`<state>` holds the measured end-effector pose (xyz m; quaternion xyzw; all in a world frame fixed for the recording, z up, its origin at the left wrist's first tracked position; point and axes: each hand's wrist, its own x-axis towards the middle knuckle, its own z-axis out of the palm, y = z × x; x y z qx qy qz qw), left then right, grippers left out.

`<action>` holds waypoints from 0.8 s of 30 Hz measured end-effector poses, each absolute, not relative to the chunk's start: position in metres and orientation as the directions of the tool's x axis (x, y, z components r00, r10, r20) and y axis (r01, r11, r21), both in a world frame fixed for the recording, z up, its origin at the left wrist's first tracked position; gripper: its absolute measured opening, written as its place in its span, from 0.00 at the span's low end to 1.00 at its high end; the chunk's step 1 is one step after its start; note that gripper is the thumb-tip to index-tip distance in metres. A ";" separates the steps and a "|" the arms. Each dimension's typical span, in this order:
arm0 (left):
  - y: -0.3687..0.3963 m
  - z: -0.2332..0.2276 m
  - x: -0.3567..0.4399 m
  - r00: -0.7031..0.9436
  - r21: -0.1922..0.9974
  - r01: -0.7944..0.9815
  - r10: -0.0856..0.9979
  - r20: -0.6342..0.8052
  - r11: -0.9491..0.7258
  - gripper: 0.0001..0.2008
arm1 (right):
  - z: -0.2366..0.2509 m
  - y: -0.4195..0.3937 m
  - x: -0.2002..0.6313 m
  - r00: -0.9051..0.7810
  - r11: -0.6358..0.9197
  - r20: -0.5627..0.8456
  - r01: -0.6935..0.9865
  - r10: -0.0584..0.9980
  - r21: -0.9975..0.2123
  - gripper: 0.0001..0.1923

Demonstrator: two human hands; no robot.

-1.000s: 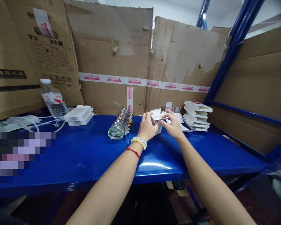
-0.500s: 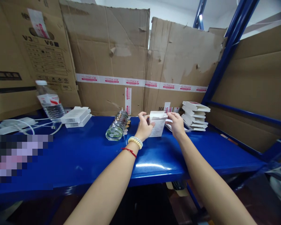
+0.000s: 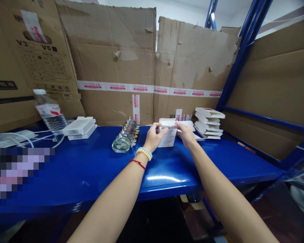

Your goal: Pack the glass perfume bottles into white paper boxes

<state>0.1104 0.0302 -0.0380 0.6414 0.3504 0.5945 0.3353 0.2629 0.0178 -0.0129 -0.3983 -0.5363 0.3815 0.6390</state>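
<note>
A small white carton (image 3: 168,137) stands upright on the blue shelf, its top flap raised at the back. My left hand (image 3: 153,136) grips its left side, thumb across the upper front edge. At the top right corner, the fingers of my right hand (image 3: 185,134) pinch the carton's edge. What lies inside the carton is hidden from me. Left of my left hand, a row of clear glass bottles (image 3: 121,143) runs toward the back, with metal-coloured pieces (image 3: 135,136) along its right side.
Several white open trays or cartons (image 3: 209,123) are stacked at the right, flat white pieces (image 3: 188,126) beside them. Two white boxes (image 3: 79,127), a water bottle (image 3: 50,113) and white cables (image 3: 27,135) sit at the left. Cardboard sheets (image 3: 116,67) wall the back of the blue shelf (image 3: 91,175).
The carton's back flap, tilted half a second ago, now shows more openly. My right fingers have shifted left along the top edge. The whole view has moved slightly.
</note>
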 end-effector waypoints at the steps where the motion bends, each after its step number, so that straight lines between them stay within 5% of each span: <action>1: 0.031 -0.038 0.110 0.040 0.850 0.041 0.851 0.524 -0.526 0.12 | -0.013 0.018 0.263 0.114 0.394 0.386 -0.056 0.915 -0.918 0.20; 4: 0.033 -0.039 0.110 0.040 0.841 0.082 0.844 0.534 -0.536 0.14 | -0.014 0.019 0.265 0.078 0.387 0.383 -0.039 0.920 -0.921 0.19; 7: 0.029 -0.039 0.112 0.047 0.828 0.192 0.848 0.528 -0.526 0.28 | -0.017 0.021 0.269 0.074 0.380 0.375 -0.055 0.924 -0.923 0.19; 15: 0.008 -0.033 0.113 0.151 0.838 0.465 0.958 0.245 -0.287 0.39 | -0.024 0.029 0.280 0.122 0.471 0.465 -0.018 0.877 -0.882 0.20; 19: -0.015 -0.024 0.127 0.023 0.753 0.535 0.898 0.440 -0.383 0.49 | -0.015 0.024 0.275 0.347 0.521 0.442 -0.176 0.827 -0.835 0.21; 24: -0.033 0.009 0.119 0.002 0.553 0.633 0.715 0.699 -0.542 0.37 | -0.002 0.009 0.271 0.316 0.573 0.479 -0.408 0.819 -0.710 0.22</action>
